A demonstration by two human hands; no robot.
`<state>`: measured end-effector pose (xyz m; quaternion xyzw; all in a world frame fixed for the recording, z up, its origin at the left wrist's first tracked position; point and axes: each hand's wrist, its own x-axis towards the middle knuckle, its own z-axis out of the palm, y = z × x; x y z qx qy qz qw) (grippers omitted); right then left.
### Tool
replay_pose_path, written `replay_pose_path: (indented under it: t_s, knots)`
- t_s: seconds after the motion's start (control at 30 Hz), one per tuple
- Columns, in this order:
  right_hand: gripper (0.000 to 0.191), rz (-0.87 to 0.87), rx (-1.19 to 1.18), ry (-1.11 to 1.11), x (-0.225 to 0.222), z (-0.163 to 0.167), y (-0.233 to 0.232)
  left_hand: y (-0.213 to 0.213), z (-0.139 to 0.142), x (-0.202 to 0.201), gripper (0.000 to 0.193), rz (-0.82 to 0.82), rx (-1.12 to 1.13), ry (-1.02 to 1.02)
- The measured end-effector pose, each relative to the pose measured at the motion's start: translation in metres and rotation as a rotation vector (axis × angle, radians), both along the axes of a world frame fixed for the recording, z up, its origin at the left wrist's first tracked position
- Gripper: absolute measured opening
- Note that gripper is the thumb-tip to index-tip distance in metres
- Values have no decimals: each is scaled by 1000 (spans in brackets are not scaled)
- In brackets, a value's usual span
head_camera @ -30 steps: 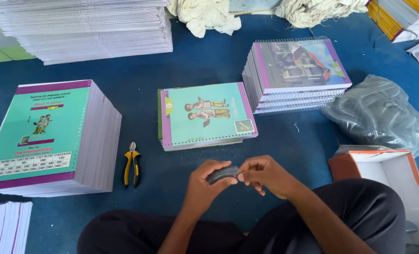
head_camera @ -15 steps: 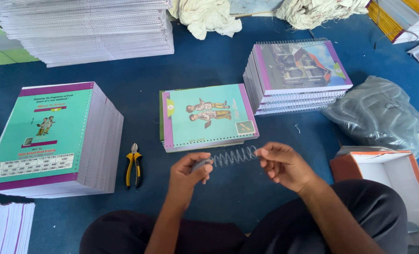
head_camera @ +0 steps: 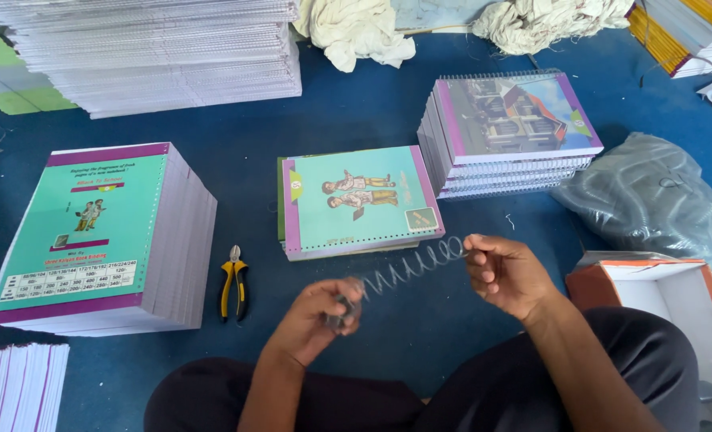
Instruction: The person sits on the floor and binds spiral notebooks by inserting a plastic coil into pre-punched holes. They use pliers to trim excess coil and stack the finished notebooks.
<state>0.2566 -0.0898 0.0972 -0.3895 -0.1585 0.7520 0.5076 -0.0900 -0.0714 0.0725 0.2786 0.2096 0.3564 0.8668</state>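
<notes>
Metal wire spiral (head_camera: pixel 408 270) stretched between both hands: left hand (head_camera: pixel 324 308) closed on one end, right hand (head_camera: pixel 504 272) pinching the other, just in front of teal notebook (head_camera: pixel 358 200) on blue tabletop (head_camera: pixel 356 120). Pliers (head_camera: pixel 233 282) nearby.

Wire spiral binding coil (head_camera: pixel 408 270), silvery and stretched, spanning slantwise between left hand (head_camera: pixel 320 316) and right hand (head_camera: pixel 506 274), both gripping ends.
</notes>
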Motion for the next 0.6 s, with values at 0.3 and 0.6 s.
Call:
replay_pose_path:
  t_s: [0.3,0.6]
  knots:
    - [18,-26,-20,-19,1,8,4,15,3,-29,3,296,-210,-435]
    - [16,-128,-38,3,14,3,8,21,7,-63,25,553,-232,-418]
